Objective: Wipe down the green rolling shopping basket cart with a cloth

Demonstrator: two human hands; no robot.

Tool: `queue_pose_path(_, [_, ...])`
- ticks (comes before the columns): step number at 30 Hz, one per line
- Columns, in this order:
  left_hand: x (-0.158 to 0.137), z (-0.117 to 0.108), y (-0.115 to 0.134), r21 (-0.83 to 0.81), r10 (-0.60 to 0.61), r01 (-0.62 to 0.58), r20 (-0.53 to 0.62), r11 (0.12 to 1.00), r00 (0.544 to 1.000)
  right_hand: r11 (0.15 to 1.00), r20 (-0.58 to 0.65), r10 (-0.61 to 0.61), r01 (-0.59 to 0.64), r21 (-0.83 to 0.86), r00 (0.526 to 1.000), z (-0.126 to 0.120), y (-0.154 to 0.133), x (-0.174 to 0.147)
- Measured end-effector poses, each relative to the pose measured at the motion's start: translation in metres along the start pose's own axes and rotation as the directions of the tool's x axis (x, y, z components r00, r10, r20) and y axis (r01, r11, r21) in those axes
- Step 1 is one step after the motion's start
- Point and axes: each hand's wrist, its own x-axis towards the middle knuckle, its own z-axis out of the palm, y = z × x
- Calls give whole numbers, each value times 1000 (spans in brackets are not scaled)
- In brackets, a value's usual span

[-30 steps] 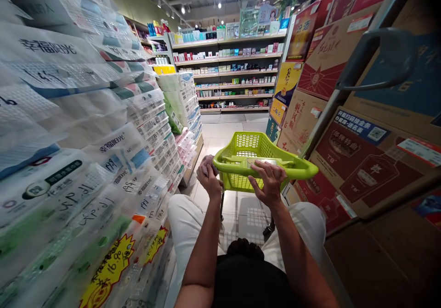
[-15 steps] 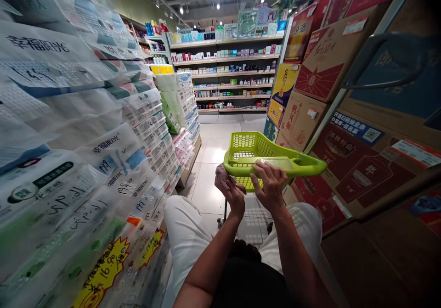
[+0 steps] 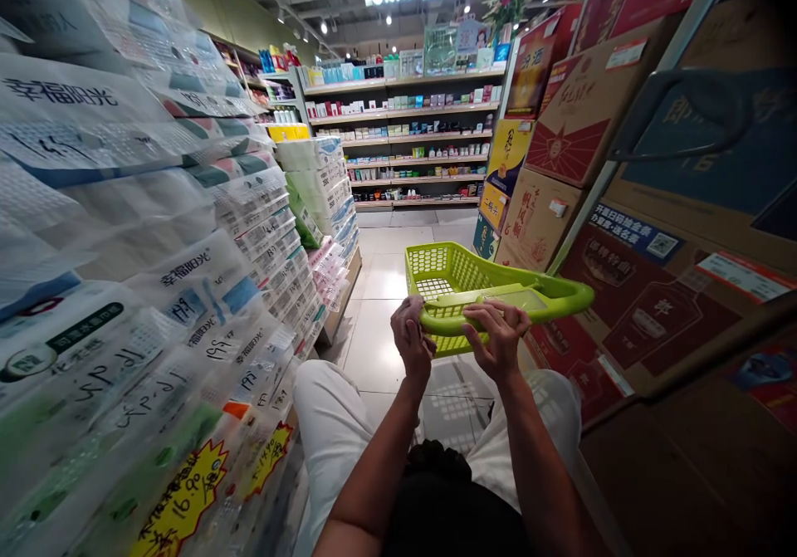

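Observation:
A lime-green plastic shopping cart (image 3: 461, 271) stands in front of my knees, its perforated basket with no goods showing in it. My left hand (image 3: 414, 349) is closed at the left end of the cart's handle, around what looks like a crumpled pinkish-grey cloth (image 3: 408, 308). The cloth presses against the handle's corner, and my fingers partly hide it. Over the middle of the handle bar, my right hand (image 3: 500, 341) has its fingers curled on top, with the thumb on the near side.
Stacked tissue packs (image 3: 187, 275) with handwritten prices line the left side. Cardboard drink cartons (image 3: 560, 129) rise on the right, beside a grey-handled metal frame (image 3: 678, 117). A tiled aisle (image 3: 379, 291) leads to cosmetics shelves (image 3: 404, 115).
My left hand and the cloth have shifted along the handle's left corner. My right hand has moved slightly right, its fingers curling more over the bar. The cart has turned slightly.

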Motion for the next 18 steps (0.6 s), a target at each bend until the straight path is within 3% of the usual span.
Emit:
queue_pose_path(2, [15, 1, -2, 0, 26, -26, -4, 1000, 1000, 1000, -4, 16, -16, -1, 1000, -3, 2, -2])
queue_pose_path(7, [36, 2, -13, -132, -135, 135, 13, 982, 991, 998, -46, 54, -53, 39, 997, -7, 0, -2])
queue_pose_path(9, [34, -3, -9, -154, -75, 77, 19, 985, 997, 997, -71, 42, -38, 60, 997, -6, -2, -2])
queue_pose_path(11, [32, -13, 2, -109, 83, -75, 69, 991, 994, 997, -95, 27, -21, 72, 995, -5, -2, -3])
queue_pose_path(14, [42, -27, 19, -19, 255, -260, 279, 965, 926, 997, -127, 21, -11, 82, 992, -4, -3, -3])
queue_pose_path(16, [57, -30, 21, 32, 249, -284, 399, 958, 883, 996, -134, 26, -15, 88, 991, -5, -4, -3])
queue_pose_path(18, [73, -27, 11, 57, 173, -213, 400, 975, 900, 995, -129, 34, -22, 92, 991, -6, -5, -2])
